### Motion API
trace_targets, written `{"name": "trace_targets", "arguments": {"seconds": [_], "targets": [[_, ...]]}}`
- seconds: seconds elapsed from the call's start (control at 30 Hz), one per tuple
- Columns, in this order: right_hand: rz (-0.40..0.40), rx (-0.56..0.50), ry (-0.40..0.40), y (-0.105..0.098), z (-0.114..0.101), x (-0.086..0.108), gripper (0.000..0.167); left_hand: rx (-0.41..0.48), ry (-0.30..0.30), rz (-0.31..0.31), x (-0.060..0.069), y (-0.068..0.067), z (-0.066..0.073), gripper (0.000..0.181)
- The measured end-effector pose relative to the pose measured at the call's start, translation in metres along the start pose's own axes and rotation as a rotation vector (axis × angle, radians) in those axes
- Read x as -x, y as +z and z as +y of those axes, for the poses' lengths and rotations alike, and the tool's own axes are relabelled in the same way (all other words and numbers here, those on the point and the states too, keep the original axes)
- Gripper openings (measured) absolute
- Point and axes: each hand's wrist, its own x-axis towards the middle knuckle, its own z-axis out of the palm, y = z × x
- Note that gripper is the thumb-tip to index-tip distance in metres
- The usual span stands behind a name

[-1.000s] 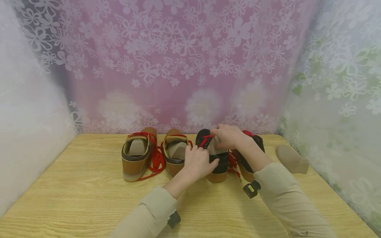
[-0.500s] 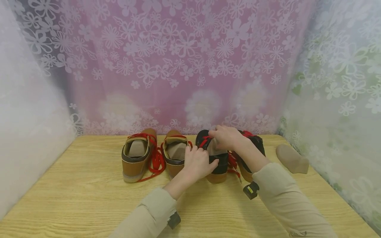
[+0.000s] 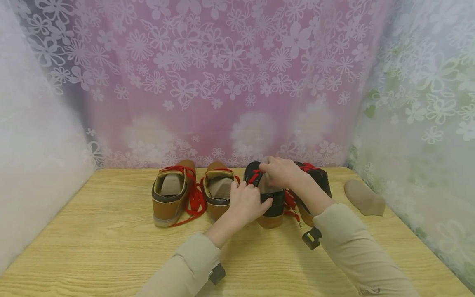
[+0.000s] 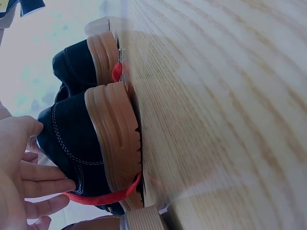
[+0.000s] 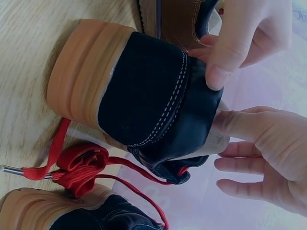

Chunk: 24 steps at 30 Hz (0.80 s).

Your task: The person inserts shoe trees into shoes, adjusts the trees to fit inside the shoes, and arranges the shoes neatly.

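My left hand (image 3: 246, 202) grips the heel collar of a black shoe (image 3: 272, 209) with tan sole and red laces. In the right wrist view its thumb lies on the collar of the black shoe (image 5: 144, 91). My right hand (image 3: 283, 171) holds a beige insert (image 3: 265, 185) that sits partly inside this shoe; its thumb touches the insert (image 5: 218, 139) near the collar, the other fingers spread beyond. The left wrist view shows the left hand (image 4: 24, 177) against the heel and side of the shoe (image 4: 79, 139). The insert's front end is hidden.
Two brown shoes (image 3: 167, 210) with red laces (image 3: 196, 200) stand to the left, beige inserts (image 3: 219, 187) inside them. Another black shoe (image 3: 320, 179) is close on the right, partly behind my right arm. A loose beige insert (image 3: 365, 198) lies at the table's right.
My right hand has shifted very slightly left at the black shoe, still holding the insert. The left hand's grip and the other shoes look the same.
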Motion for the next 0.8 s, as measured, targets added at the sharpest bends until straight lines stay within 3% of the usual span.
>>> {"name": "trace_targets", "arguments": {"seconds": [0.8], "targets": [[0.029,0.040,-0.030,0.0073,0.0001,-0.0001,0.037,-0.020,0.007,-0.009,-0.0007,-0.0008,0.0000,0.054]]}}
